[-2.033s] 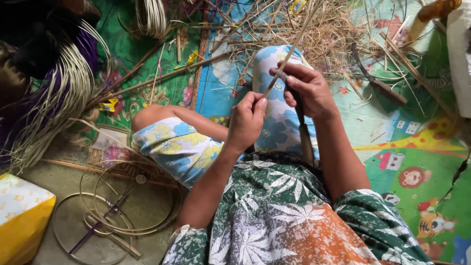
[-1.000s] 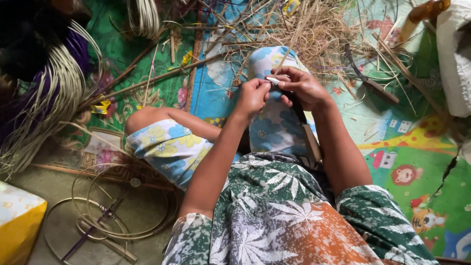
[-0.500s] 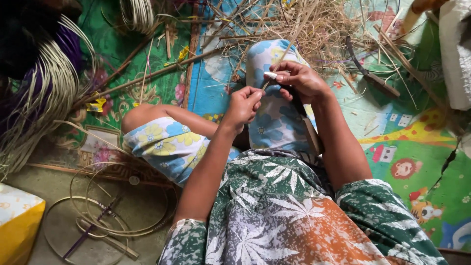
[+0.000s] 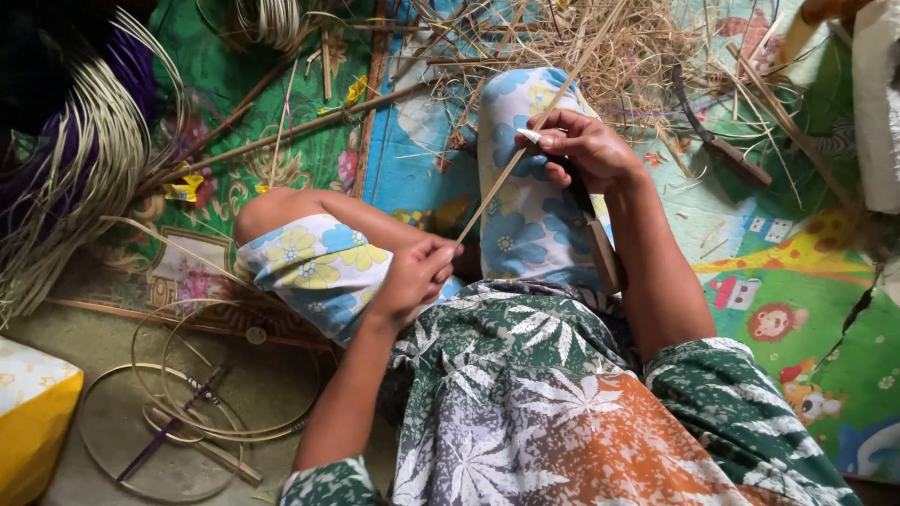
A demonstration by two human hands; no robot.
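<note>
I sit on the floor with my knees in flowered shorts. A thin pale cane strip runs slantwise over my raised knee, from the straw pile at the top down to my lap. My left hand pinches its near end by my thigh. My right hand is closed on a knife with a dark handle, and my thumb presses the strip at the blade over the knee.
Shavings and straw lie heaped ahead of my knee. Bundles of pale and purple cane lie at the left. Cane rings with crossed sticks rest on the floor by a yellow box. A curved dark tool lies on the colourful mat.
My left hand has drawn back from the knee toward my lap, pulling the strip through. My right hand has stayed at the knee with the knife.
</note>
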